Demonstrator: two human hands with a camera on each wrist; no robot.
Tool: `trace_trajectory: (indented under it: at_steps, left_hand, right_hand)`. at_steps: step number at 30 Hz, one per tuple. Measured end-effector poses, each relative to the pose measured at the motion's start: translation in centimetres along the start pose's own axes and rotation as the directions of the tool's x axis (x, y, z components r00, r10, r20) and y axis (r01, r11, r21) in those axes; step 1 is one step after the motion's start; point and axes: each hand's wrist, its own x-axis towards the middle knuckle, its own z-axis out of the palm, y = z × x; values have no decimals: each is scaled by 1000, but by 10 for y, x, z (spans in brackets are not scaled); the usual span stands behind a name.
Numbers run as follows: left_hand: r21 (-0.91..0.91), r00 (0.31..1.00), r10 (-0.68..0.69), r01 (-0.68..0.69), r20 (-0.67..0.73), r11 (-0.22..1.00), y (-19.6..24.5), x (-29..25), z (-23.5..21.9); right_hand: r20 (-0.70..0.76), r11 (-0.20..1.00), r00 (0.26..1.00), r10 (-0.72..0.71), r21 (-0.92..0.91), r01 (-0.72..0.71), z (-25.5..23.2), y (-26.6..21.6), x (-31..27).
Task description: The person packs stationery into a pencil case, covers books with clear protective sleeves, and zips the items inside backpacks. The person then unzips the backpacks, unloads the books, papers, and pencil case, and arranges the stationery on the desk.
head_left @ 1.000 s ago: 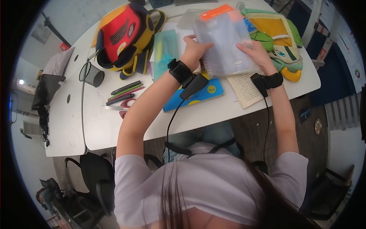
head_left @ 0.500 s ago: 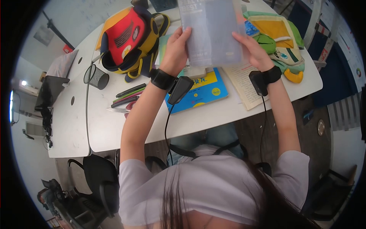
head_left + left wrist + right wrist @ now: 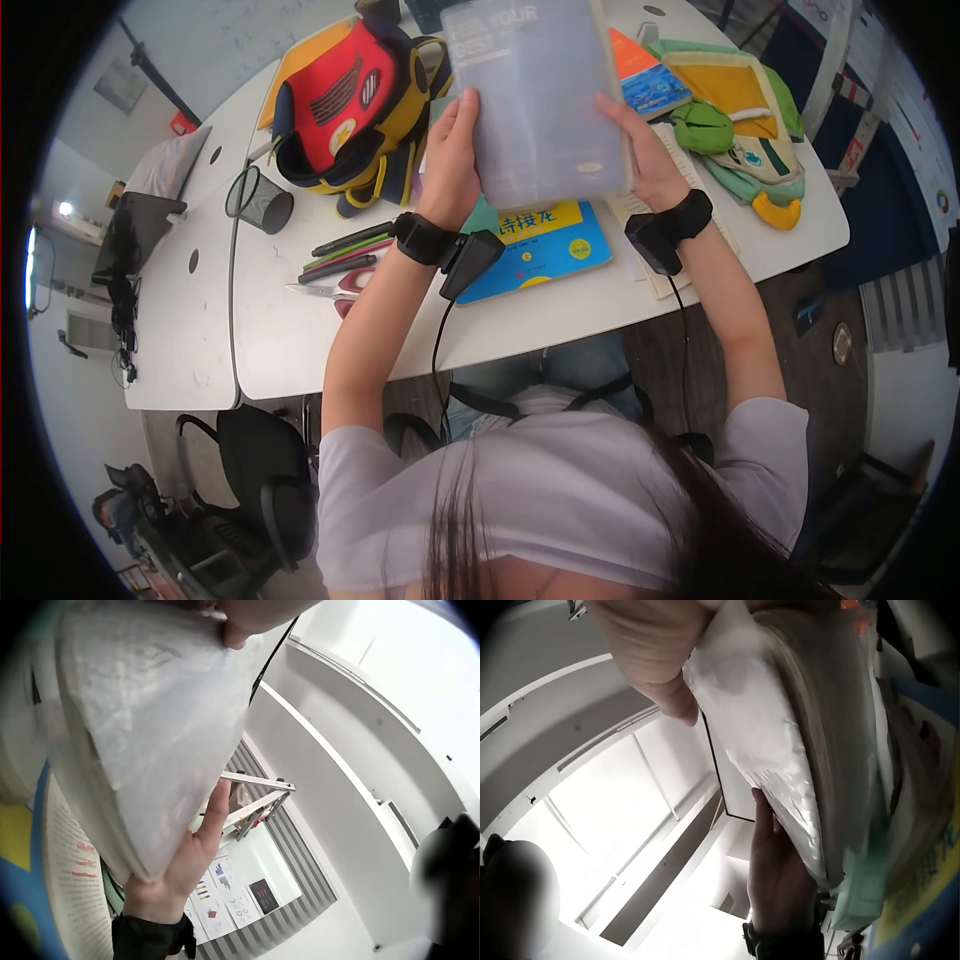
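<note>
Both hands are clamped on the notebook (image 3: 540, 110), the left hand (image 3: 452, 160) at its left edge, the right hand (image 3: 648, 150) at its right, thumbs towards the front cover. The fingers behind it I can't make out from the head view. It is up off the table (image 3: 440, 345), its lower edge over the far part of the blue book (image 3: 560, 250).

Just left of the left wrist lie the pens (image 3: 345, 257) and scissors (image 3: 320, 290), close by the forearm. A strip of white tabletop runs between them and the front edge, narrowing at the blue book's near corner. On the right, the printed page (image 3: 71, 892) comes down nearly to that edge. The green bag (image 3: 740, 140) sits beyond the right hand, near the table's right end; the red bag (image 3: 350, 100) is past the left. White surface lies between the pens and the seam on the left, with the mesh cup (image 3: 265, 205) near that seam.

I count one notebook, one blue book, four pens, one pair of scissors, one mesh cup and two bags. By the green bag shows an orange and blue cover (image 3: 655, 90); one book or two, I can't tell.
</note>
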Motion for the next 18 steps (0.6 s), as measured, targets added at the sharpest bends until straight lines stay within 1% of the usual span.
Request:
trace_trajectory:
  at_steps: [1,2,3,5,6,7,8,10,12,14,15,17,18]
  left_hand:
    - [-51,997,-79,80,20,995,1,0,-1]
    - [-101,987,-156,160,46,982,2,-1,-2]
    - [-103,987,-154,158,46,982,5,0,-2]
    - [-253,957,-267,289,116,923,10,-1,1]
    - [-254,957,-266,288,117,923,9,-1,1]
    - [-164,965,-234,251,117,954,8,-1,2]
    - [-71,972,-202,211,120,975,8,-1,2]
    - [-46,975,-200,206,100,978,8,1,-1]
    - [-20,977,-196,198,80,980,8,4,-4]
    - [-30,988,-120,124,100,992,5,5,-6]
    - [-31,988,-121,125,100,992,5,5,-6]
    - [48,992,-70,65,102,997,5,3,-5]
    - [49,992,-70,65,102,997,5,3,-5]
  right_hand:
    - [62,983,992,111,138,-119,0,-3,-2]
    - [64,984,992,112,136,-120,1,-2,-3]
    - [52,987,993,103,123,-108,2,-2,-3]
    - [40,990,995,92,107,-96,2,-1,-4]
    - [14,996,998,67,65,-68,3,-1,-5]
    - [-12,999,999,42,22,-42,3,-1,-5]
    - [-12,999,999,41,21,-41,3,-3,-5]
    - [-13,996,999,-53,66,54,2,-6,-6]
    - [13,995,998,-56,84,54,-1,-7,-6]
    - [37,993,998,-58,104,54,-3,-6,-6]
    - [33,995,997,-63,77,61,-4,-5,-7]
    - [29,996,997,-69,49,68,-6,-4,-7]
    - [55,995,995,-86,61,83,-8,-5,-7]
